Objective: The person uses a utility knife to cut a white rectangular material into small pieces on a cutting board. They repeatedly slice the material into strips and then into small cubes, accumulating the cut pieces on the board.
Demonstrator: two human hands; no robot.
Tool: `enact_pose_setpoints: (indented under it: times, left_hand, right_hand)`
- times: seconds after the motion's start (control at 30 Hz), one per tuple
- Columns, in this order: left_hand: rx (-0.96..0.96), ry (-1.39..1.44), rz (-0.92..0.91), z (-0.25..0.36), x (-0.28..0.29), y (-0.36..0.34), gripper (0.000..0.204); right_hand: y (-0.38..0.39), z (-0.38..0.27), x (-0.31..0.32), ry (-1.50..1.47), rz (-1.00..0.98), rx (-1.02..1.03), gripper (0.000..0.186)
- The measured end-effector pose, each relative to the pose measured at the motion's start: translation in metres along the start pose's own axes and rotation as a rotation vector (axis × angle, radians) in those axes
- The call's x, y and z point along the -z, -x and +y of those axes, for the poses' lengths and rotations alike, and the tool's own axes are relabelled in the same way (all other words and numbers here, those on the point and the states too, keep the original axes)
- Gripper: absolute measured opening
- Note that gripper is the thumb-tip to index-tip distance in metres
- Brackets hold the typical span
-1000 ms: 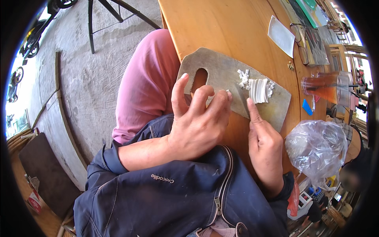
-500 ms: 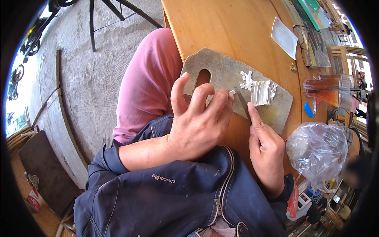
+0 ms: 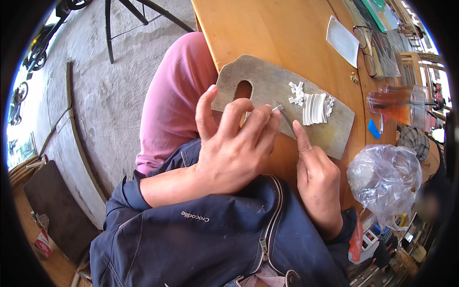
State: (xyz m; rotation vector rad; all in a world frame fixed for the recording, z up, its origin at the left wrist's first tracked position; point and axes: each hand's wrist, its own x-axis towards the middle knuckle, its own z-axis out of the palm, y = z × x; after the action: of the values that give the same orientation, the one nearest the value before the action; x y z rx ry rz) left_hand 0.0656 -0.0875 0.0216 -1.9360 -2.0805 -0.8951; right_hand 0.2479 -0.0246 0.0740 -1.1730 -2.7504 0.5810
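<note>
A knife [image 3: 286, 117] is gripped in my right hand [image 3: 319, 179], its index finger stretched along the back of the blade. My left hand [image 3: 234, 143] is bent over the board, fingertips pressing down on a thin white strip [image 3: 275, 108]; most of that strip is hidden under the fingers. The blade meets the strip beside those fingertips. Under both lies a worn cutting board [image 3: 267, 74] with an oval handle slot. On its right half sit a row of white strips [image 3: 314, 109] and a small heap of cut white bits [image 3: 296, 93].
The wooden table [image 3: 258, 28] carries a white sheet [image 3: 342, 40], eyeglasses [image 3: 364, 44], a glass of reddish-brown drink [image 3: 396, 106], a blue plastic piece [image 3: 374, 128] and a clear plastic bag [image 3: 384, 177]. A stand with dark legs [image 3: 109, 33] is on the concrete floor at the upper left.
Both hands have shifted slightly left, the knife moving along with my right hand away from the row of strips. The strips and cut bits stay put on the board.
</note>
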Motion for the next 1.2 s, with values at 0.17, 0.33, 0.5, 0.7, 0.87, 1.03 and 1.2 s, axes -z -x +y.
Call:
enact_pose_setpoints:
  times: [0.17,0.33,0.5,0.7,0.87,1.03,1.2]
  left_hand:
    - [-0.006,-0.039,-0.028,-0.005,0.001,0.003,0.033]
    - [-0.003,-0.054,-0.032,-0.001,-0.002,0.004,0.031]
    - [-0.002,-0.051,-0.035,-0.002,-0.001,0.003,0.031]
    - [-0.002,-0.053,-0.025,-0.002,-0.002,0.002,0.03]
    - [-0.001,-0.044,-0.015,-0.003,-0.004,0.002,0.03]
    - [0.002,-0.035,-0.022,-0.004,-0.004,0.003,0.031]
    - [0.004,-0.029,-0.009,-0.004,-0.004,0.003,0.031]
  right_hand:
    - [-0.003,0.014,0.003,-0.194,0.029,-0.008,0.073]
    - [0.0,0.004,0.006,-0.193,0.021,0.029,0.074]
    - [0.0,0.004,0.003,-0.188,-0.002,0.026,0.077]
    - [-0.001,0.005,0.001,-0.163,-0.006,0.036,0.078]
    - [-0.001,0.003,0.002,-0.109,-0.005,0.031,0.078]
    - [0.0,0.002,0.002,-0.086,0.004,0.033,0.078]
    - [0.0,0.003,0.001,-0.079,0.005,0.03,0.078]
